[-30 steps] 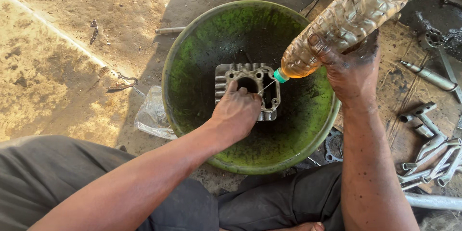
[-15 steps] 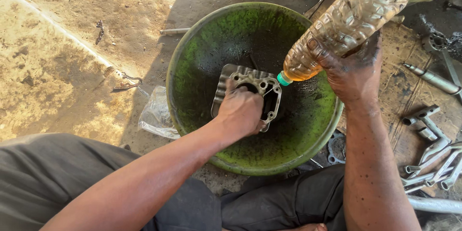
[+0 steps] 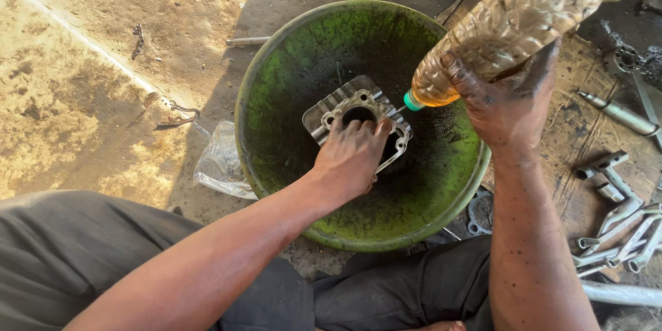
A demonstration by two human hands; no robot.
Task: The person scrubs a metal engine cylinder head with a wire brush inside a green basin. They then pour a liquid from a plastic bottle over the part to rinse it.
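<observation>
A wide green basin [image 3: 276, 96] sits on the dirt floor under both hands, its inside black with grime. In its middle lies a finned metal engine part [image 3: 338, 105]; the left hand [image 3: 352, 158] rests flat on its near edge, fingers laid together, and hides much of it. Above and to the right, the right hand [image 3: 507, 100] is wrapped around a clear plastic bottle [image 3: 510, 24] of amber liquid, tilted neck-down, with its green cap [image 3: 412, 101] just beside the part. The bottle's base is cut off by the top edge. Wrenches [image 3: 620, 231] lie right of the right forearm, partly out of view.
</observation>
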